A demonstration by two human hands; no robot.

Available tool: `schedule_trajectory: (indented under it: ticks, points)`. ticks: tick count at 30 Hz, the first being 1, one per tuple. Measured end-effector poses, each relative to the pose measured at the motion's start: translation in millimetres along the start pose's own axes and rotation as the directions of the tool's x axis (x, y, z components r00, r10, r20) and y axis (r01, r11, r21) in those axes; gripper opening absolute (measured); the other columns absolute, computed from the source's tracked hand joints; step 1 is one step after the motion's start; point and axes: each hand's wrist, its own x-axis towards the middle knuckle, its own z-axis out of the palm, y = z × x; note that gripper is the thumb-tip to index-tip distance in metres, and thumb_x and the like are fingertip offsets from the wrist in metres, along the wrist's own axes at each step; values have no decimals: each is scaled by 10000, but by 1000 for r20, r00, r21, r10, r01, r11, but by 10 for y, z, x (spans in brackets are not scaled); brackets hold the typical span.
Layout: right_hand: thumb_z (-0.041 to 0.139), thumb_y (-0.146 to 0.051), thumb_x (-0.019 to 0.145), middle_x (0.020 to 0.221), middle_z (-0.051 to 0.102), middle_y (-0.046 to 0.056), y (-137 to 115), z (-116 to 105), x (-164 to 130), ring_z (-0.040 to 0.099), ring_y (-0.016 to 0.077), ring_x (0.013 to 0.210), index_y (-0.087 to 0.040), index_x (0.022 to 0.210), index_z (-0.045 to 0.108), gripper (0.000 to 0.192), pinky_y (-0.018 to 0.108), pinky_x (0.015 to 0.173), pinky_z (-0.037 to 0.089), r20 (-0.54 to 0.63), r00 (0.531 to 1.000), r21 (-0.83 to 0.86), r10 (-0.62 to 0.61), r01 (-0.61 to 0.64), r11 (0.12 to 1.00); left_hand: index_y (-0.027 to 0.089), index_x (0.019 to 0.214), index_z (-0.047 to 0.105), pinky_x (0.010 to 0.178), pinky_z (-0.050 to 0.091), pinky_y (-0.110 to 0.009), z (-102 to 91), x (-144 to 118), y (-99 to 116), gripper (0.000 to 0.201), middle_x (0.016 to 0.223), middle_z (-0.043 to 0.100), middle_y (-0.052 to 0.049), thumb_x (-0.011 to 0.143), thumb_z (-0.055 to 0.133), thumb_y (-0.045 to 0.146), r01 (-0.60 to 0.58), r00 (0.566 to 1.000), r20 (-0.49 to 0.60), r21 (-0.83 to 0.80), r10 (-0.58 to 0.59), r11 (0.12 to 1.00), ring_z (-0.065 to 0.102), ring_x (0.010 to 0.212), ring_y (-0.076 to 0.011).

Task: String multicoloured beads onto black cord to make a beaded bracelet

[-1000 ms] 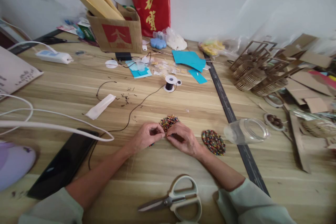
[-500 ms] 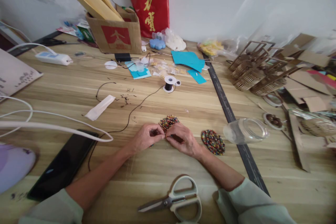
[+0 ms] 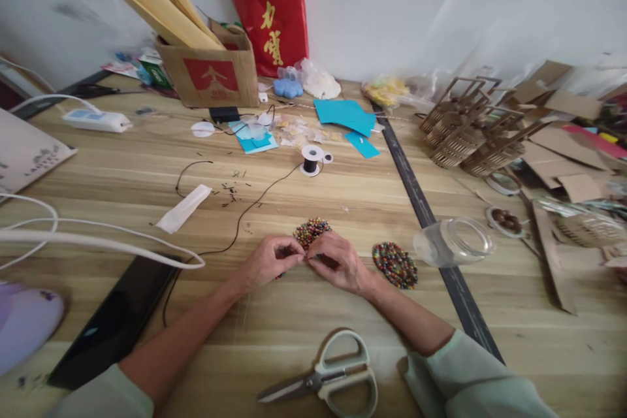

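Wooden plank tabletop (image 3: 372,196), both hands pinched together over a round mat of multicoloured beads (image 3: 310,231).

Largest first: the tabletop carries everything flat, within reach. The left hand (image 3: 268,261) and right hand (image 3: 337,262) meet fingertip to fingertip at the mat's near edge, pinched shut on it, seemingly to steady fine work. A second round beaded mat (image 3: 394,264) lies just right of the right hand. White-handled scissors (image 3: 327,377) wait nearest the body; the black thread spool (image 3: 310,160) stands farther back, its thread trailing toward the hands.

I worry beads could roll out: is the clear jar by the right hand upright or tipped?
Tipped. The clear jar lies on its side on the table, mouth facing right.
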Motion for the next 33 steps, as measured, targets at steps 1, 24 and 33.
schedule_trajectory:
  ticks: [1, 24, 33]
  points:
    - [561, -178, 901, 825, 679, 65, 2, 1, -3, 612, 176, 799, -186, 911, 603, 44, 337, 772, 492, 1, 1000, 0, -1, 1, 1000, 124, 718, 672, 513, 370, -193, -3, -2, 2, 152, 615, 588, 9, 733, 625, 268, -4, 1000, 0, 6, 4, 1000, 467, 533, -86]
    - [570, -199, 912, 822, 678, 67, -4, 2, -2, 613, 173, 780, -183, 912, 597, 31, 323, 739, 501, -13, 1000, 32, -4, 4, 999, 130, 681, 641, 545, 407, -192, 5, 27, -117, 154, 619, 605, 8, 715, 682, 274, -22, 1000, -22, -52, 20, 998, 509, 573, -93]
    - [560, -262, 937, 805, 679, 67, -2, -8, -2, 616, 163, 768, -175, 899, 604, 105, 301, 720, 517, -12, 1000, 68, -5, 6, 998, 137, 712, 699, 586, 435, -221, -2, 16, -72, 168, 660, 672, -22, 730, 664, 300, -18, 1000, 4, -6, 18, 1000, 559, 612, -124]
